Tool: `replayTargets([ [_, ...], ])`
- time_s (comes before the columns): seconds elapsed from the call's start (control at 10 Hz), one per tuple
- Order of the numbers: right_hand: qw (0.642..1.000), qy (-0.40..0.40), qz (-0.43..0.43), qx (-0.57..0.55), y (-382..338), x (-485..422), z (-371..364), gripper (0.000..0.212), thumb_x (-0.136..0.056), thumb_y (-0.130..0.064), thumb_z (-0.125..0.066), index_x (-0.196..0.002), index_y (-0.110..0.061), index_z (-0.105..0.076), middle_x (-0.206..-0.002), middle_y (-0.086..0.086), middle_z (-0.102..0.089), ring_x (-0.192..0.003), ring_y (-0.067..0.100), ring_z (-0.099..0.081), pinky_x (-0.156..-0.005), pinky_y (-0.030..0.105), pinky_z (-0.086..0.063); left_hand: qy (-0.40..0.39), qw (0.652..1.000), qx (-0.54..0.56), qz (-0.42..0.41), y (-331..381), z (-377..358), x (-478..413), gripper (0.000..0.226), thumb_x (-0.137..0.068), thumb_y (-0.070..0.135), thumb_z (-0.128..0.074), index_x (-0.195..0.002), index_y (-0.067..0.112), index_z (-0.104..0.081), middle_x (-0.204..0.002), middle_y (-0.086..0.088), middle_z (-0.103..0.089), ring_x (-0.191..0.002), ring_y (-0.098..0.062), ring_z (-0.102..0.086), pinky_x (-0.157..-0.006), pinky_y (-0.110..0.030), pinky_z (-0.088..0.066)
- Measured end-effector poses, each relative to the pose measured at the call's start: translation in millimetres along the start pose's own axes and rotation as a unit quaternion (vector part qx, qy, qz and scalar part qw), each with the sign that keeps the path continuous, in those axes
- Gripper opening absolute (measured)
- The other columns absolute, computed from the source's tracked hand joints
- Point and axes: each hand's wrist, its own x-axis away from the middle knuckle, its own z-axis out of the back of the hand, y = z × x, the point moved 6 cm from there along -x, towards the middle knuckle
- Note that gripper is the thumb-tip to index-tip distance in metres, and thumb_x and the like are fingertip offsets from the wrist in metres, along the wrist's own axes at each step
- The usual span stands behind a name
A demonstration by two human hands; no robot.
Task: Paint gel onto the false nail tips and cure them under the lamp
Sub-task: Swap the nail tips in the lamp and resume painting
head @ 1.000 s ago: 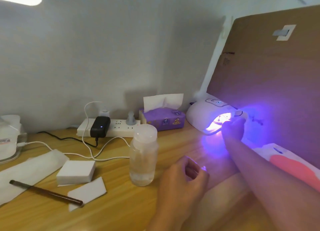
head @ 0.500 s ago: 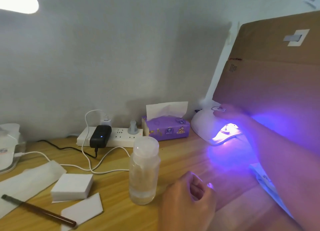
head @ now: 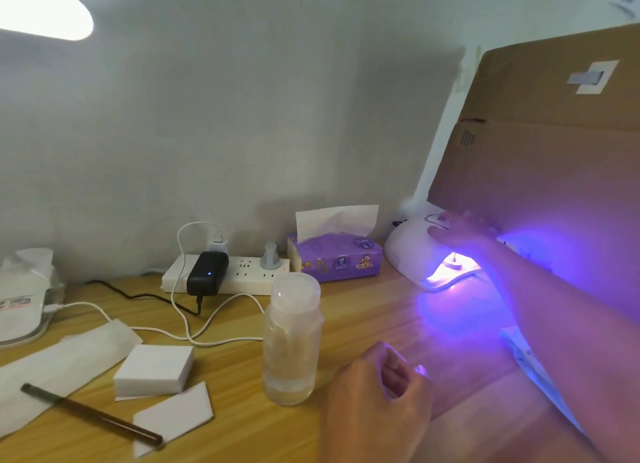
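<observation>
Over at the right end of the desk (head: pixel 346 310) the white, dome-shaped curing lamp (head: pixel 408 251) is lit, its mouth spilling violet light onto the wood. Just inside that opening stands a small round holder (head: pixel 453 264); the nail tip on it is too washed out by the glow to make out. The slim dark brush (head: pixel 90 414) lies flat, well apart at the left.

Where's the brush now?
Head view, lower left: the brush lies on the desk, in front of the white pad stack, left of the clear bottle.
</observation>
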Motion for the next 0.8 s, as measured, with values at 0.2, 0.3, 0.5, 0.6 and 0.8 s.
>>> replayTargets([
  [0.2,0.998,-0.033,-0.030,-0.042,9,-9,-8,0.071,-0.091,-0.059,-0.051,-0.149,-0.024,-0.031,-0.153,0.017,-0.028,-0.139,0.042,-0.024,-0.112,0.057,-0.019,-0.007,0.999,0.039,0.012,-1,-1,-1,0.029,-0.067,0.051,-0.056,-0.064,0.022,-0.055,-0.049,0.016,-0.053,-0.047,-0.003,-0.045,-0.054,-0.018,-0.039],
  [0.3,0.978,-0.058,-0.057,-0.194,3,21,-3,0.072,-0.095,-0.052,-0.051,-0.151,-0.016,-0.026,-0.154,0.015,-0.027,-0.141,0.034,-0.026,-0.115,0.047,-0.023,-0.011,0.998,0.053,0.010,-1,2,-1,0.031,-0.076,0.044,-0.062,-0.058,0.022,-0.050,-0.046,0.013,-0.049,-0.047,-0.004,-0.044,-0.050,-0.016,-0.034],
  [0.5,0.903,0.109,-0.027,-0.414,-21,147,2,0.045,-0.093,-0.020,-0.059,-0.135,-0.016,-0.046,-0.127,0.004,-0.053,-0.118,0.021,-0.051,-0.093,0.028,-0.041,0.011,0.999,0.041,0.011,-2,10,3,0.039,-0.086,0.030,-0.065,-0.053,0.022,-0.046,-0.046,0.014,-0.044,-0.049,-0.004,-0.039,-0.049,-0.017,-0.030],
  [0.6,0.838,0.178,-0.012,-0.516,-38,243,-8,0.016,-0.092,-0.012,-0.058,-0.101,-0.025,-0.057,-0.095,-0.006,-0.062,-0.091,0.008,-0.060,-0.064,0.010,-0.042,0.036,0.994,0.085,0.050,-5,19,5,0.032,-0.088,0.024,-0.063,-0.060,0.012,-0.055,-0.052,0.009,-0.048,-0.053,-0.005,-0.040,-0.053,-0.020,-0.032],
  [0.8,0.820,0.112,0.043,-0.560,-104,352,-21,0.016,-0.096,-0.010,-0.055,-0.080,-0.011,-0.060,-0.077,0.009,-0.065,-0.081,0.025,-0.063,-0.075,0.039,-0.049,-0.021,0.996,0.070,0.042,15,52,56,0.028,-0.096,0.016,-0.053,-0.074,0.020,-0.071,-0.073,0.003,-0.070,-0.070,-0.008,-0.059,-0.071,-0.033,-0.049],
])
